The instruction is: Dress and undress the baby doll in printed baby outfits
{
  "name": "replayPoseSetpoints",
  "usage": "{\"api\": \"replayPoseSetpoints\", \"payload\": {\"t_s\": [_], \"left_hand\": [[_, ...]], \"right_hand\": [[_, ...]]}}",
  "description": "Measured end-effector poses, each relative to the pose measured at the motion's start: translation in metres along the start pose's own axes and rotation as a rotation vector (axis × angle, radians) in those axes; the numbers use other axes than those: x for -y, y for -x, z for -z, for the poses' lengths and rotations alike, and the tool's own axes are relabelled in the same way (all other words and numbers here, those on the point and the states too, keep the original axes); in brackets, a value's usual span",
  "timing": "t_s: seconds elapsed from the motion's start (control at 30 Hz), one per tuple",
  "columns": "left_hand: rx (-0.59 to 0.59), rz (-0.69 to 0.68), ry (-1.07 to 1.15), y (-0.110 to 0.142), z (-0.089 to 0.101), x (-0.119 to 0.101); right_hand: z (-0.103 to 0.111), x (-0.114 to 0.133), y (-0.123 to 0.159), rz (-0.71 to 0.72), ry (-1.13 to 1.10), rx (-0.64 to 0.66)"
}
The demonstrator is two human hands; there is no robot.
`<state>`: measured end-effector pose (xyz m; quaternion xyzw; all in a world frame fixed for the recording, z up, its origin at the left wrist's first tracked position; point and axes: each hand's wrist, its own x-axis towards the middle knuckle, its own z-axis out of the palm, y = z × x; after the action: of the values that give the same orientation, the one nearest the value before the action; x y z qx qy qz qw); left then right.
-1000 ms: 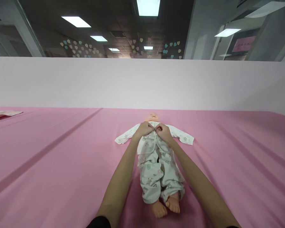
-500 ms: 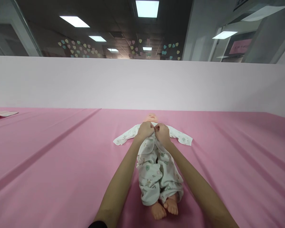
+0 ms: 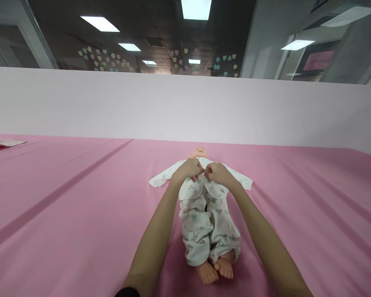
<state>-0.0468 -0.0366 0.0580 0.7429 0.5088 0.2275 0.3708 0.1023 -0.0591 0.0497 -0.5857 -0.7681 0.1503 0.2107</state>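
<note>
A baby doll (image 3: 199,152) lies on its back on the pink sheet (image 3: 64,206), head away from me, bare feet (image 3: 214,270) toward me. It wears a white printed top (image 3: 200,187) and matching trousers (image 3: 204,231). My left hand (image 3: 188,170) and my right hand (image 3: 218,173) meet over the doll's chest. Each has its fingers closed in a pinch on one front edge of the top, and the two edges are held close together. The sleeves lie spread out to both sides.
A low white wall (image 3: 185,107) runs behind the sheet, with glass and a ceiling with lights above it. A pale folded cloth (image 3: 3,143) lies at the far left edge. Creases run across the pink sheet.
My hands have stayed at the doll's chest. They shifted slightly lower and the right hand moved a little to the right, still pinching the top's front edges.
</note>
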Motion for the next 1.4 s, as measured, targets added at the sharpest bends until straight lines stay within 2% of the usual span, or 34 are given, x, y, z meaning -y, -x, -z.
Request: {"api": "replayPoseSetpoints", "payload": {"t_s": [0.07, 0.13, 0.33, 0.5, 0.63, 0.73, 0.83, 1.0, 1.13, 1.23, 1.3, 1.4], "left_hand": [[0.037, 0.064, -0.103, 0.004, 0.001, -0.001], [0.061, 0.096, -0.143, 0.005, 0.000, 0.000], [0.144, 0.048, -0.011, 0.001, 0.002, 0.003], [0.204, -0.013, 0.060, 0.003, 0.007, 0.007], [0.196, -0.033, 0.079, 0.003, 0.009, 0.010], [0.196, -0.019, 0.066, 0.003, 0.010, 0.009], [0.186, -0.029, 0.034, 0.003, 0.009, 0.008], [0.155, -0.111, -0.079, 0.001, 0.007, 0.009], [0.136, -0.161, -0.077, 0.001, 0.006, 0.008], [0.130, -0.168, -0.061, 0.002, 0.005, 0.006], [0.131, -0.173, -0.062, 0.002, 0.003, 0.004], [0.114, -0.201, -0.071, 0.003, 0.001, 0.001]], "right_hand": [[0.001, 0.001, 0.002, 0.001, 0.070, 0.070], [-0.001, 0.002, 0.003, 0.014, 0.125, 0.063], [-0.005, 0.005, 0.000, -0.005, 0.092, 0.033], [0.000, 0.004, 0.002, -0.079, -0.087, 0.096], [0.004, -0.002, 0.000, -0.108, -0.297, 0.157], [0.003, -0.006, -0.001, -0.136, -0.364, 0.176], [0.000, -0.001, 0.000, -0.140, -0.323, 0.174], [0.000, 0.008, 0.004, -0.120, -0.121, 0.052], [0.006, 0.002, 0.005, -0.081, -0.281, 0.165], [0.010, 0.003, 0.008, -0.083, -0.293, 0.240], [0.010, 0.008, 0.011, -0.093, -0.218, 0.227], [0.007, 0.015, 0.013, -0.119, -0.059, 0.139]]}}
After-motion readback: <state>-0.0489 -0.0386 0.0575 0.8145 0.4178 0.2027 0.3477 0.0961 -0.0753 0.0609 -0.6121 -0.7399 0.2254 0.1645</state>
